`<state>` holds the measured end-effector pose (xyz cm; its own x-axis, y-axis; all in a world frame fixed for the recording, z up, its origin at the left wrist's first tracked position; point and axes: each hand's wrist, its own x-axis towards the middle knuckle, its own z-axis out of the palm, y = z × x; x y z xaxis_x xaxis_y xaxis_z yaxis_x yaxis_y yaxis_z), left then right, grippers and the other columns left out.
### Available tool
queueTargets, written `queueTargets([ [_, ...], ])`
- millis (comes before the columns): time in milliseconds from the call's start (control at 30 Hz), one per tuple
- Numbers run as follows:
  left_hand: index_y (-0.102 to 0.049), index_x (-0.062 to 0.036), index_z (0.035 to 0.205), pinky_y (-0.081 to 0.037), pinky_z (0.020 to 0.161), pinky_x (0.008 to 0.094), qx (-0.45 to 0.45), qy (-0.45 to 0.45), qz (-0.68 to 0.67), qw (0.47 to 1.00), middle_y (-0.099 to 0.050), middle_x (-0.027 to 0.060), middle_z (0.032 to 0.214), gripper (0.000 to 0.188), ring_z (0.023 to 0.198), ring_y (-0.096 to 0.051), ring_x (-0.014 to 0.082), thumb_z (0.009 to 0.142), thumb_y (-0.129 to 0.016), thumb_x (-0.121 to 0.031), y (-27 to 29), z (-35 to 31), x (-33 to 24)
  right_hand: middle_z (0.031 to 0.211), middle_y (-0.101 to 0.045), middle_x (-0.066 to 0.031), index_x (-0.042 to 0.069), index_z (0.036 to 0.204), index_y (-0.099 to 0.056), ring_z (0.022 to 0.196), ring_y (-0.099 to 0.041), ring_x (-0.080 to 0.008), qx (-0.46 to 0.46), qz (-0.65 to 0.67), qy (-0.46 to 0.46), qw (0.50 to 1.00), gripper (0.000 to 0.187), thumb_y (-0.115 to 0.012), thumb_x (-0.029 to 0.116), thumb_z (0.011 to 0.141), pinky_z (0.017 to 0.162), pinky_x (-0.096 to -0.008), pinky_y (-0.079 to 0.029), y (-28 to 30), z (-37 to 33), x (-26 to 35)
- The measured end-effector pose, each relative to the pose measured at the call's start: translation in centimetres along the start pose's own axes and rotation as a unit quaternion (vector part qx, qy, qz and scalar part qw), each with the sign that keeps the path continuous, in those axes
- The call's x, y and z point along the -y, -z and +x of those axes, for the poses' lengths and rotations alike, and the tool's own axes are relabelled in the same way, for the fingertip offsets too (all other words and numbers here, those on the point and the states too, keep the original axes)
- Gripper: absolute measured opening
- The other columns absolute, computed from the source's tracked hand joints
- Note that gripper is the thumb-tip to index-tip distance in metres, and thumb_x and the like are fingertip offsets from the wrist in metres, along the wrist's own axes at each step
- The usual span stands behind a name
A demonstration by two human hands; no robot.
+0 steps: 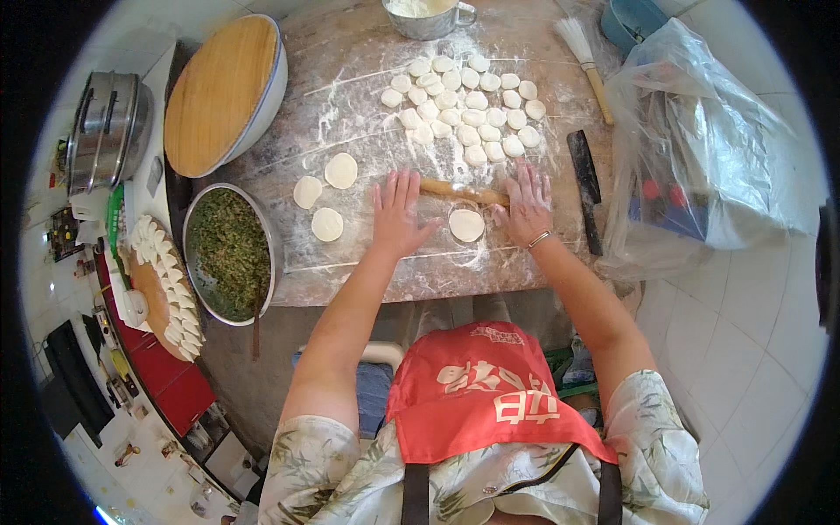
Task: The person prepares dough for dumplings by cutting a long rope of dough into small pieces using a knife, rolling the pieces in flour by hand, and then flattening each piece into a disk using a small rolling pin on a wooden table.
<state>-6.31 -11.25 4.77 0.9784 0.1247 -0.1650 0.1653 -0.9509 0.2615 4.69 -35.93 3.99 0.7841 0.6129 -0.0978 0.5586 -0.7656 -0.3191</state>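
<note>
A wooden rolling pin (pixel 464 191) lies crosswise on the floured board between my two hands. My left hand (pixel 399 213) rests flat over its left end, fingers stretched out and thumb pointing right. At the other end my right hand (pixel 528 206) lies over the pin with its fingers extended; a bracelet circles that wrist. Just nearer to me than the pin is a round, flat dough wrapper (pixel 466 226). Three more rolled wrappers, one of them a wrapper (pixel 327 225) near the front, lie left of my left hand. Beyond the pin sit several small flattened dough pieces (pixel 474 100).
A steel bowl of green filling (pixel 229 254) and a lidded basin (pixel 223 92) stand left. Folded dumplings (pixel 171 289) cover a round board farther left. A metal flour cup (pixel 424 22) stands at the back. A brush (pixel 584 57), dark blade (pixel 584 184) and plastic-covered object (pixel 691 149) are right.
</note>
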Motion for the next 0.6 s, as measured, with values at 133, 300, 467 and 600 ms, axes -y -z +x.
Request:
queueTargets([
  [133, -0.022, -0.0102, 0.149, -0.005, 0.116, 0.0538, 0.049, -0.023, -0.007, 0.999, -0.020, 0.0137, 0.155, 0.090, 0.143, -0.016, 0.0321, 0.081, -0.062, -0.054, 1.9, -1.6, -0.4, 0.153, -0.021, -0.0173, 0.007, 0.121, -0.051, 0.141, -0.021, -0.0353, 0.014, -0.053, 0.060, 0.997, 0.049, -0.063, 0.035, 0.083, 0.115, -0.0541, -0.012, 1.0, -0.8, -0.3],
  [300, -0.023, -0.0097, 0.149, -0.006, 0.116, 0.0535, 0.057, -0.043, 0.016, 0.997, -0.022, 0.0142, 0.154, 0.089, 0.143, -0.018, 0.0312, 0.082, -0.060, -0.055, -0.7, -5.6, -1.3, 0.154, -0.021, -0.0171, 0.008, 0.127, -0.050, 0.141, -0.022, -0.0353, 0.055, -0.010, 0.042, 0.998, 0.051, -0.061, 0.035, 0.085, 0.114, -0.0553, -0.013, -1.0, -5.9, 0.2],
  [467, -0.024, -0.0086, 0.149, -0.008, 0.114, 0.0556, -0.034, -0.006, 0.001, 0.999, -0.020, 0.0145, 0.155, 0.085, 0.142, -0.019, 0.0324, 0.084, -0.059, -0.051, -0.7, 0.7, -0.7, 0.156, -0.013, -0.0198, 0.006, 0.149, -0.021, 0.143, -0.013, -0.0387, -0.017, -0.007, -0.075, 0.997, 0.073, -0.047, 0.045, 0.093, 0.116, -0.0518, -0.005, -0.5, 0.2, -0.1],
  [600, -0.025, -0.0079, 0.148, -0.008, 0.114, 0.0561, 0.045, -0.025, 0.002, 0.999, -0.019, 0.0155, 0.155, 0.080, 0.143, -0.018, 0.0340, 0.086, -0.060, -0.044, -0.8, -7.0, 0.6, 0.157, -0.007, -0.0190, 0.001, 0.150, -0.013, 0.145, -0.008, -0.0361, 0.164, -0.048, 0.052, 0.984, 0.081, -0.042, 0.052, 0.093, 0.117, -0.0464, 0.000, 0.2, -6.6, 2.9],
])
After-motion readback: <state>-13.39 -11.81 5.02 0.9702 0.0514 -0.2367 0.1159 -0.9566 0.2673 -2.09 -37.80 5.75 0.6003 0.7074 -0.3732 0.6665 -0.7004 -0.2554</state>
